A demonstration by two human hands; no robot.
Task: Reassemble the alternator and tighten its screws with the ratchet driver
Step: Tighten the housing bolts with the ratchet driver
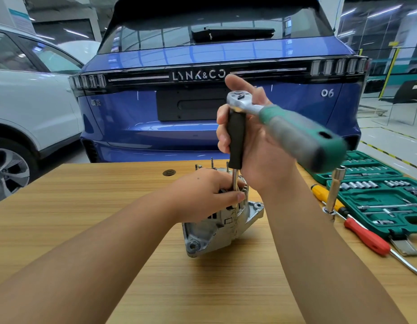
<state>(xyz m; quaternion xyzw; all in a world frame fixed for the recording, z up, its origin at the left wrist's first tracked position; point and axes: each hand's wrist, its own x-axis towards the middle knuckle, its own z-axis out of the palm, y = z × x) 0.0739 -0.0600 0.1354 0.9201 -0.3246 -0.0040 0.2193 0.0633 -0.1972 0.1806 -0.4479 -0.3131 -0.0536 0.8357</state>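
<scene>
Bare forearms, no sleeves, gloves, rings

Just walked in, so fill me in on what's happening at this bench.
A person is working on an alternator standing on the wooden table. The right hand grips a black-handled driver topped by a green ratchet, its shaft running down into the alternator. The left hand steadies the shaft and housing. A socket set lies open alongside.

I see a silver alternator [222, 220] on the light wood-grain table [86, 230], and the ratchet driver [284, 122] has a green and grey handle. The socket case [378, 206] is green, one screwdriver [366, 237] red, another screwdriver [324, 194] yellow, and the car [202, 54] is blue.
</scene>
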